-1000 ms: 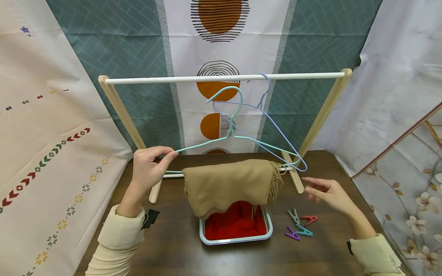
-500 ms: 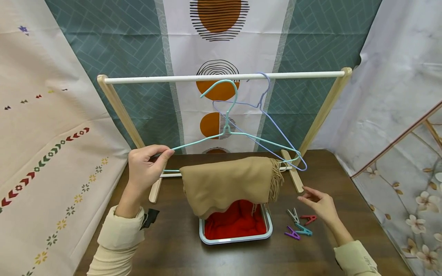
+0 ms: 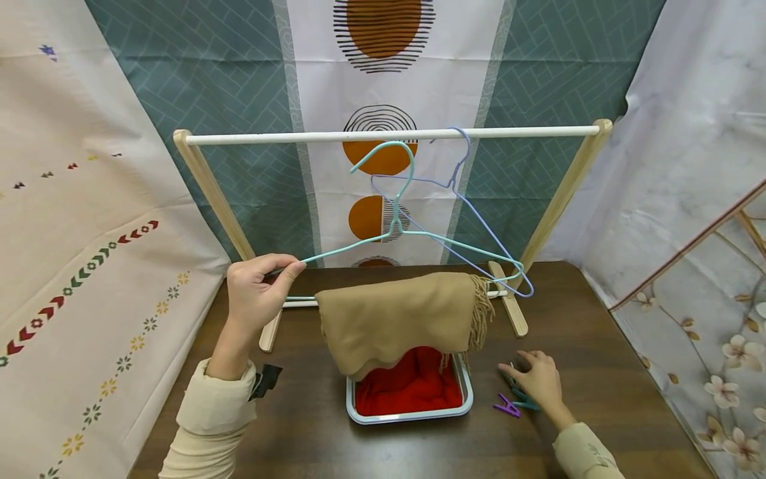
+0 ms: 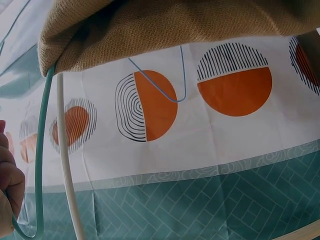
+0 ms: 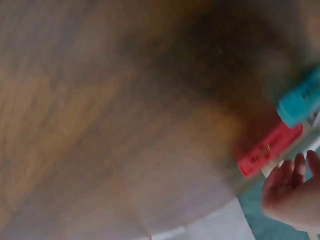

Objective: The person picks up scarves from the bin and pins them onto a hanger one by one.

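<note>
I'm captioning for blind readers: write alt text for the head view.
A left hand holds a mint hanger draped with tan fringed cloth, partly hiding a tray of red fabric. The right hand is at clothespins on a table; behind, a lilac hanger hangs from a rack.

The scarf (image 3: 395,322) is matt woven cloth, the red clothespin (image 5: 276,142) smooth plastic, the tabletop (image 3: 299,412) glossy and wood-look.

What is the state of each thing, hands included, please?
Left hand: pinching mint hanger
Mint hanger: held up, unhooked
Tan scarf: draped over mint hanger
Blue hanger: hooked on rail, bare
Tray: holding red cloth
Right hand: at clothespins, grip unclear
Purple clothespin: lying on table
</note>
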